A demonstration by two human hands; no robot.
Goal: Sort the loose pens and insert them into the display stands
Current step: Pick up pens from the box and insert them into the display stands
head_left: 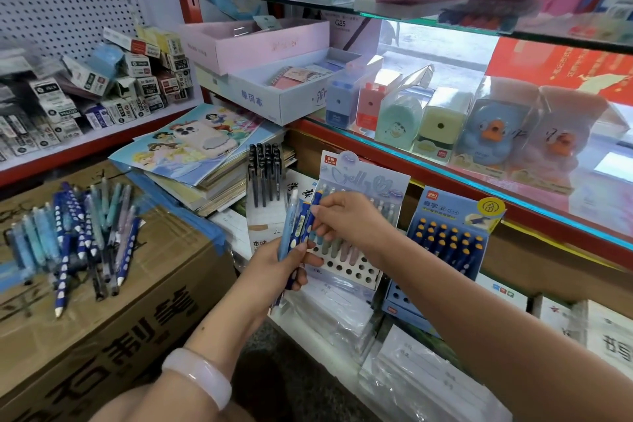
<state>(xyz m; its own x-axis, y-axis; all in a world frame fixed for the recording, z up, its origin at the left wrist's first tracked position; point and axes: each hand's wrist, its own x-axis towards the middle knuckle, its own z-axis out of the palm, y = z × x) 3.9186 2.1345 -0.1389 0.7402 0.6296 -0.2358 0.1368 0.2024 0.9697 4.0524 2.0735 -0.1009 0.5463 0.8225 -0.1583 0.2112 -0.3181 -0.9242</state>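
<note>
Fingers (317,216) of the right hand (346,216) are pinched on a dark-blue pen (312,219) within the bundle (294,236) gripped by the left hand (274,267), just before the pastel stand (356,271). Many holes are unfilled; a loose pile (78,236) is left on the carton (144,301) far left of it.

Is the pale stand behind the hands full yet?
Not full: the pale stand shows several rows of empty holes along its front, with pens only in the rows behind.

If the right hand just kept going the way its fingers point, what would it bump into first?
The right hand points leftward and already pinches a dark blue pen in the bunch gripped by the left hand. Beyond those, probably the black pen stand, though depth is unclear.
</note>
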